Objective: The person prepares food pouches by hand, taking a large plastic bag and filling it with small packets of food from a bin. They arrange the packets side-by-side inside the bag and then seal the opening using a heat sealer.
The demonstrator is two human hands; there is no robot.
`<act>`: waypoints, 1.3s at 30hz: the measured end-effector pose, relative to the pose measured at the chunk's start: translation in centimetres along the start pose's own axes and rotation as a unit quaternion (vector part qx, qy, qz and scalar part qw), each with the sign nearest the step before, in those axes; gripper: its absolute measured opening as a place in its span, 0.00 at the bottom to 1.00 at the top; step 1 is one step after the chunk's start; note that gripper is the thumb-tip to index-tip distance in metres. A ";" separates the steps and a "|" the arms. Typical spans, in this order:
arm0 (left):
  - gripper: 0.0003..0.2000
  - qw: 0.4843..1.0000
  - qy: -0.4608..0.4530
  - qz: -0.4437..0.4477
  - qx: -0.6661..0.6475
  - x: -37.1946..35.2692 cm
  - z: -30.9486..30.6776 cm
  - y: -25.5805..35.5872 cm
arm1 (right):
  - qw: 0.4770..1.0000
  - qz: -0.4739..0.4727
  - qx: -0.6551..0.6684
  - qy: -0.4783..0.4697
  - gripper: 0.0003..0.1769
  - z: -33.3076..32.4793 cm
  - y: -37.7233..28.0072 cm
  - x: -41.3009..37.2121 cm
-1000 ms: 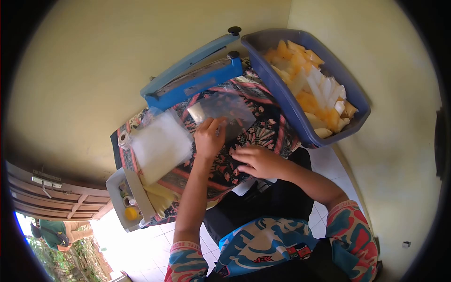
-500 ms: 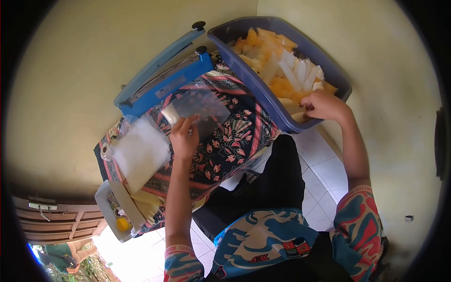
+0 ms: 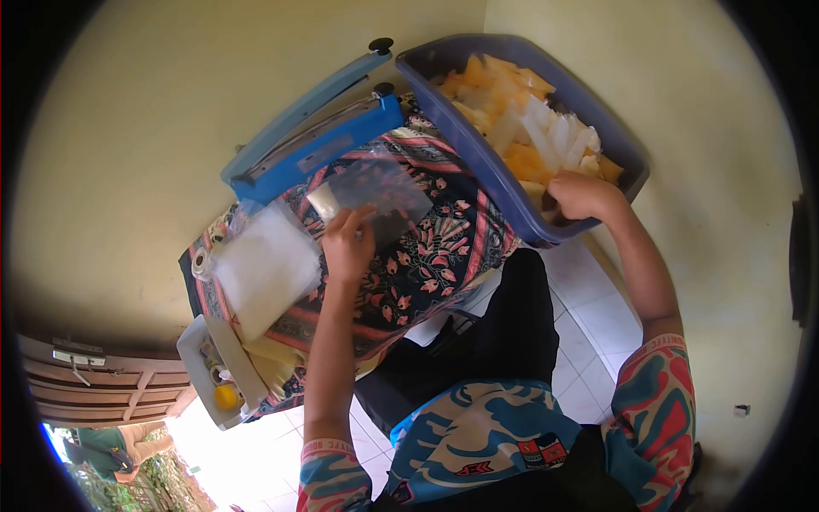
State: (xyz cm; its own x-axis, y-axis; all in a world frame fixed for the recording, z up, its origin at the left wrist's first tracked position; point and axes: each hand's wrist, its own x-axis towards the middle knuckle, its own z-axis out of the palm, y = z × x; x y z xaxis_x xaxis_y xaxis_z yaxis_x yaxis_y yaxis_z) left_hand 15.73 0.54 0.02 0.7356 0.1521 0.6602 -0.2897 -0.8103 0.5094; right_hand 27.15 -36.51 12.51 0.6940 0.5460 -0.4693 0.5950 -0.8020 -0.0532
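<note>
Clear plastic bag (image 3: 380,189) is gripped by the left hand (image 3: 345,246); right hand (image 3: 582,196), moved off the cloth-covered desk (image 3: 426,256), is buried in the blue plastic tub (image 3: 482,149), grip hidden.

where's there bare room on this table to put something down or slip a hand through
Bare patterned cloth lies between the left hand and the blue tub, down to the near edge. Crowded: heat sealer along the far edge, clear bag at the left hand, stack of bags on the left side, right hand in the tub.
</note>
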 end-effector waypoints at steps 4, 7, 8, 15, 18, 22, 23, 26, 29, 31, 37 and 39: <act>0.12 1.000 0.004 0.007 0.000 0.1 -0.1 0.1 | 0.999 -0.020 0.029 -0.003 0.20 0.3 0.5 0.1; 0.11 1.000 0.014 0.009 -0.014 0.3 -0.2 0.4 | 1.000 -0.013 0.020 -0.013 0.21 -1.3 -1.3 -0.8; 0.11 1.000 0.015 0.006 -0.010 0.3 -0.1 0.4 | 1.000 -0.004 0.012 -0.021 0.21 -1.9 -2.1 -1.1; 0.10 1.000 0.017 0.000 -0.002 0.3 -0.3 0.6 | 0.952 -0.080 0.271 0.116 0.21 -3.1 1.2 -3.4; 0.10 1.000 0.018 0.003 -0.005 0.3 -0.3 0.7 | 0.828 -0.130 0.480 0.258 0.30 -1.8 3.6 -4.0; 0.10 1.000 0.015 -0.001 -0.004 0.3 -0.2 0.7 | 0.631 -0.208 0.691 0.286 0.40 -1.1 1.6 -4.2; 0.09 1.000 0.016 0.004 -0.001 0.3 -0.2 0.6 | 0.616 -0.230 0.696 0.289 0.41 -0.9 0.8 -4.2; 0.08 1.000 0.017 0.015 0.006 0.2 -0.1 0.2 | 0.591 -0.286 0.702 0.278 0.42 -0.2 -2.1 -4.5; 0.09 1.000 0.013 0.010 0.005 0.2 0.0 0.2 | 0.666 -0.319 0.631 0.237 0.28 1.8 -4.9 -3.8; 0.11 1.000 0.009 -0.002 0.003 0.1 -0.1 0.2 | 0.715 -0.297 0.615 0.147 0.22 2.6 -8.8 -3.5; 0.13 1.000 0.008 -0.016 -0.009 0.1 -0.1 0.3 | 0.630 -0.188 0.751 0.067 0.18 9.1 -17.9 3.5; 0.09 1.000 0.019 0.000 -0.004 0.2 -0.2 -0.1 | 0.582 -0.201 0.778 0.124 0.17 10.4 -19.6 6.2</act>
State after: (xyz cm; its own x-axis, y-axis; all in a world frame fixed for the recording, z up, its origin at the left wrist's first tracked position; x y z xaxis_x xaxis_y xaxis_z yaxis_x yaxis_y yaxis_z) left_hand 15.78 0.72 0.19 0.7121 0.1743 0.6802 -0.2936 -0.8060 0.5139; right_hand 15.55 -19.92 1.46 0.7773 0.6291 -0.0114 -0.2242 0.2600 -0.9392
